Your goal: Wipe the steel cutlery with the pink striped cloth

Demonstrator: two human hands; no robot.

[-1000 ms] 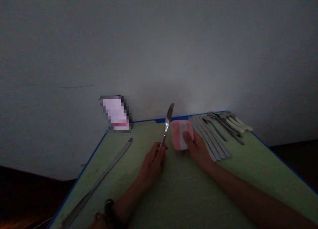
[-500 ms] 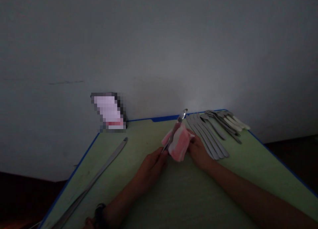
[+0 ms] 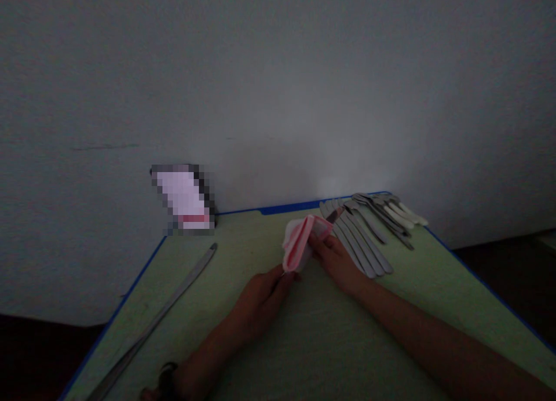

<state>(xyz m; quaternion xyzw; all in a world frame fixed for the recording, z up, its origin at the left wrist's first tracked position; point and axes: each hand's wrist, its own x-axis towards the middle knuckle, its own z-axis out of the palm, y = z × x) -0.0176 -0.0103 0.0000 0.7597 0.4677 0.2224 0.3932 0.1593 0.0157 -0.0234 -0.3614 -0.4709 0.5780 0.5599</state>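
My left hand [image 3: 263, 299] is closed on the handle of a table knife whose blade is wrapped inside a folded pink and white cloth [image 3: 299, 243]. Only the knife's tip [image 3: 333, 215] pokes out past the cloth. My right hand [image 3: 336, 259] pinches the cloth around the blade from the right side. Both hands hover just above a green table mat [image 3: 304, 343] with a blue edge.
A row of several knives and other cutlery [image 3: 369, 230] lies at the mat's far right. Two long knives [image 3: 165, 311] lie end to end along the left edge. A blurred pink and white object [image 3: 183, 199] leans against the grey wall behind.
The knife stood bare and upright in my left hand with the cloth beside it. Now the cloth is folded around the blade and the knife is tilted to the right.
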